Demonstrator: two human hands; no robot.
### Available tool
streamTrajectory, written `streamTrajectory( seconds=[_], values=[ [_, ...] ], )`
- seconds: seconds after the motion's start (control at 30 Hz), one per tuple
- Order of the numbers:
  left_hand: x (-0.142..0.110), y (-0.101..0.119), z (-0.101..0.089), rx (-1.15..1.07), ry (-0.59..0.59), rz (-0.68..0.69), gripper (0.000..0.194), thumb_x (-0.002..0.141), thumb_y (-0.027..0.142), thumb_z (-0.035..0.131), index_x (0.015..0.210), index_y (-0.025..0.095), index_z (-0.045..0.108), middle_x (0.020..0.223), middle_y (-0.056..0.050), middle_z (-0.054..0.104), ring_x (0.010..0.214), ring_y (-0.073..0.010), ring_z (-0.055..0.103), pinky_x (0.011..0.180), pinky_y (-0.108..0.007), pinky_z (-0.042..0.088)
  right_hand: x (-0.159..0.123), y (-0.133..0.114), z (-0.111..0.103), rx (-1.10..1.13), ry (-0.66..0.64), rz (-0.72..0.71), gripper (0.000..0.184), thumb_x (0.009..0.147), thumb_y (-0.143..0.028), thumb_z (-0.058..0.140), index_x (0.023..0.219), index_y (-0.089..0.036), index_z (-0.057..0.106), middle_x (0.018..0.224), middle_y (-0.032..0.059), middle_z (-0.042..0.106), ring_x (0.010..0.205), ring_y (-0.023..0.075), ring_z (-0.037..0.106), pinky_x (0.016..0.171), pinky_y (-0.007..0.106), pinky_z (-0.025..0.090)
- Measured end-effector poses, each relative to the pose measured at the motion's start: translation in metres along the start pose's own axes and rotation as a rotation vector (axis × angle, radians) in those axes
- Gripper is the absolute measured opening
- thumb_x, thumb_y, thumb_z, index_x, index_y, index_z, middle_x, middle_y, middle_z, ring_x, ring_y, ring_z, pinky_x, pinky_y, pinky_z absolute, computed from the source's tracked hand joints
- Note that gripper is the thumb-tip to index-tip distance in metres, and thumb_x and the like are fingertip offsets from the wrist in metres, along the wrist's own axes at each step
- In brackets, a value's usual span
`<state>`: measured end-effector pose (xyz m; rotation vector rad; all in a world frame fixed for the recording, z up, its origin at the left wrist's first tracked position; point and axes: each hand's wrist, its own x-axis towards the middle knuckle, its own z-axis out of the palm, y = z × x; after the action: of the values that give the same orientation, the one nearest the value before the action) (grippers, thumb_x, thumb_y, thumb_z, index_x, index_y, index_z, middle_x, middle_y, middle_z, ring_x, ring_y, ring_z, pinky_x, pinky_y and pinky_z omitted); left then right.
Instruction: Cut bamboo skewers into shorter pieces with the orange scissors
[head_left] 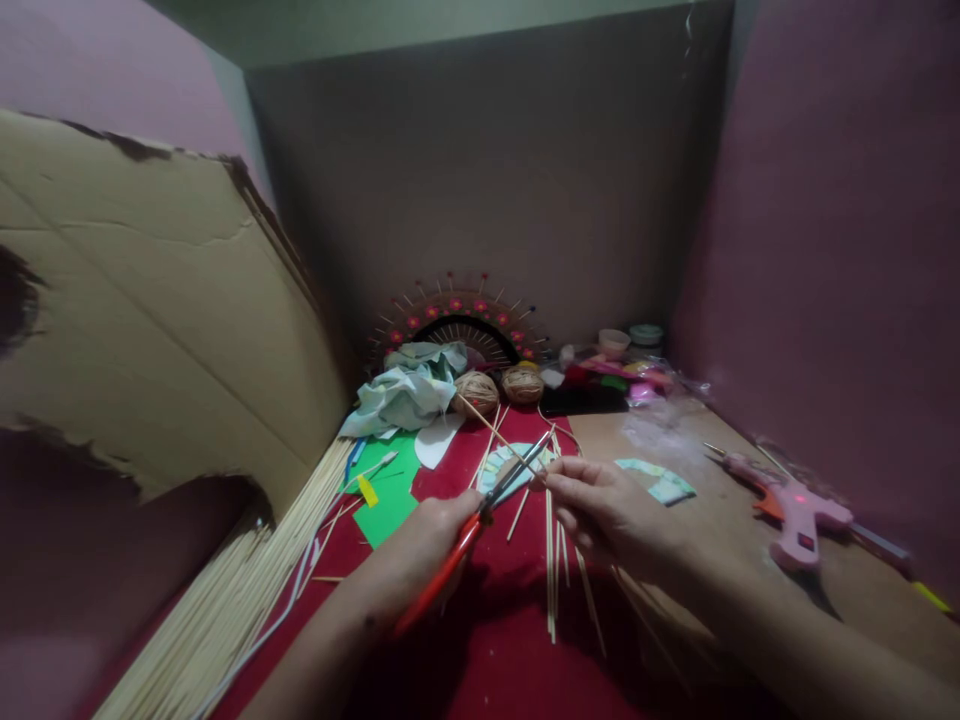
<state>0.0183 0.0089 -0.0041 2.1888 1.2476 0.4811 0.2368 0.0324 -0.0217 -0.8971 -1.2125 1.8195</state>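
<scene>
My left hand [427, 545] grips the orange handles of a pair of cutters [480, 520]. Their dark jaws point up and to the right and meet at the fingertips of my right hand [600, 510]. My right hand pinches a thin bamboo stick [495, 430] that slants away to the upper left, across the jaws. Both hands hover over a red cloth [495, 620]. Several loose bamboo sticks [553, 570] lie on the cloth just below my right hand.
A thick bundle of long bamboo sticks [225, 600] lies at the left beside a big cardboard sheet [150, 320]. A pink glue gun [795, 510] rests at the right. Twine balls [499, 390], crumpled cloth [405, 395], green paper [386, 495] and a stick fan decoration [457, 320] sit behind.
</scene>
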Motion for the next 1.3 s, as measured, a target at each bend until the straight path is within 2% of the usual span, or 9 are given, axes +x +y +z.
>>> streamTrajectory(
  seconds=[0.23,0.43,0.57,0.77,0.87,0.93,1.0,1.07,1.3],
  values=[
    [0.001,-0.002,0.005,0.106,0.013,0.008,0.008,0.078,0.019,0.049,0.085,0.017,0.051,0.066,0.004,0.052,0.055,-0.0091,0.039,0.052,-0.020,0.030,-0.003,0.001,0.007,-0.088,0.081,-0.080,0.028,0.072,-0.041,0.065,0.068,-0.019,0.048,0.041,-0.0086,0.049,0.026,0.0019,0.030,0.026,0.014,0.017],
    [0.002,-0.007,0.008,0.045,0.051,0.119,0.008,0.081,0.023,0.052,0.088,0.018,0.051,0.076,0.002,0.057,0.061,-0.0106,0.043,0.056,-0.021,0.035,0.000,0.000,-0.002,0.056,-0.073,0.009,0.025,0.075,-0.039,0.065,0.075,-0.016,0.056,0.040,-0.0080,0.049,0.024,0.0015,0.025,0.025,0.014,0.015],
    [0.001,-0.006,0.010,0.030,0.045,0.108,0.010,0.084,0.021,0.047,0.092,0.018,0.052,0.082,0.000,0.058,0.067,-0.0122,0.048,0.061,-0.022,0.039,0.001,0.001,-0.008,0.147,-0.208,0.062,0.021,0.074,-0.034,0.067,0.074,-0.015,0.059,0.040,-0.0070,0.050,0.024,0.0012,0.022,0.024,0.013,0.016],
    [-0.001,-0.007,0.007,0.090,0.026,0.119,0.014,0.078,0.016,0.049,0.092,0.018,0.052,0.079,0.001,0.058,0.064,-0.0115,0.046,0.059,-0.022,0.037,0.001,0.003,-0.009,0.227,-0.279,0.097,0.018,0.075,-0.030,0.066,0.073,-0.013,0.060,0.038,-0.0067,0.050,0.024,0.0015,0.021,0.022,0.013,0.021],
    [-0.002,-0.011,0.004,0.107,0.024,0.127,0.012,0.076,0.015,0.049,0.087,0.018,0.051,0.075,0.002,0.055,0.061,-0.0103,0.043,0.057,-0.021,0.035,0.005,0.002,-0.008,0.278,-0.303,0.113,0.016,0.074,-0.028,0.065,0.074,-0.013,0.060,0.042,-0.0040,0.055,0.022,0.0027,0.030,0.022,0.013,0.022],
    [-0.003,-0.012,0.002,0.097,0.016,0.101,0.013,0.074,0.013,0.048,0.086,0.018,0.050,0.072,0.002,0.053,0.059,-0.0096,0.041,0.053,-0.020,0.032,0.012,0.001,-0.010,0.276,-0.206,0.115,0.012,0.076,-0.025,0.062,0.074,-0.014,0.059,0.046,-0.0011,0.060,0.026,0.0061,0.043,0.025,0.015,0.030],
    [-0.004,-0.012,-0.001,0.078,0.026,0.059,0.013,0.075,0.012,0.048,0.086,0.018,0.050,0.068,0.004,0.049,0.056,-0.0086,0.038,0.050,-0.020,0.030,0.022,0.000,-0.015,0.246,-0.012,0.088,0.008,0.080,-0.020,0.056,0.075,-0.013,0.057,0.051,0.0015,0.062,0.036,0.0096,0.055,0.034,0.018,0.042],
    [-0.006,-0.011,-0.003,0.045,0.029,0.023,0.011,0.078,0.014,0.046,0.088,0.018,0.050,0.064,0.005,0.045,0.054,-0.0079,0.036,0.049,-0.019,0.029,0.033,-0.001,-0.022,0.210,0.124,0.036,0.009,0.083,-0.018,0.052,0.077,-0.013,0.057,0.056,0.0031,0.065,0.043,0.0099,0.059,0.041,0.018,0.046],
    [-0.005,-0.008,-0.008,0.035,0.049,-0.042,0.009,0.084,0.020,0.042,0.082,0.017,0.051,0.065,0.004,0.048,0.056,-0.0085,0.040,0.051,-0.019,0.031,0.058,0.008,-0.040,-0.054,0.408,-0.136,0.010,0.083,-0.024,0.055,0.076,-0.017,0.054,0.062,0.0006,0.064,0.035,0.0050,0.045,0.028,0.015,0.026]
  ],
)
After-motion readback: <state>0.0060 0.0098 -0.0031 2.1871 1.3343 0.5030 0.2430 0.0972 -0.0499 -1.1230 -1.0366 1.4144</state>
